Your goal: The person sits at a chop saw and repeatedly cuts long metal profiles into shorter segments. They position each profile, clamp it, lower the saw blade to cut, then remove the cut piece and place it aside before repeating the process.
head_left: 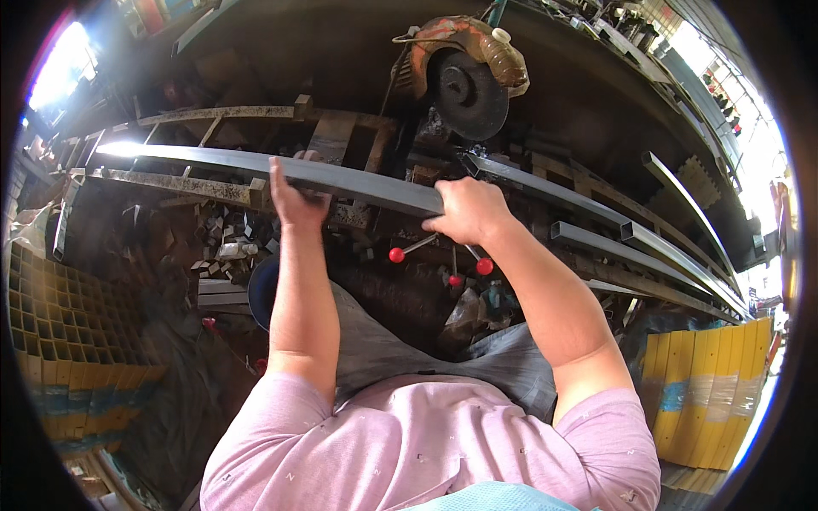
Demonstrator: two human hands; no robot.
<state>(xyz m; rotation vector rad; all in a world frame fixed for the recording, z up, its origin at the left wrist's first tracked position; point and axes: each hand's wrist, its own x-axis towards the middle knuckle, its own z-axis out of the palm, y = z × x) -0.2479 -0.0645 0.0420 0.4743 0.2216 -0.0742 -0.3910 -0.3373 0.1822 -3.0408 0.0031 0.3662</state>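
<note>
Carries grey, square-section metal tubes (550, 192) on a brownish frame (588, 180), right of the round black cutting disc (477, 106); below-left of the disc, holds scattered pale metal offcuts (236, 250) on dark floor (179, 255).

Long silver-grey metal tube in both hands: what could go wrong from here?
The bare right hand grips the tube near one end; a sharp edge might cut it. The tube's left stretch could snag the speckled metal frame near it. Raised, the tube might knock the orange machine's round dark disc.

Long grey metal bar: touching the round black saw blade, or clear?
Clear: a gap shows between the bar and the blade.
</note>
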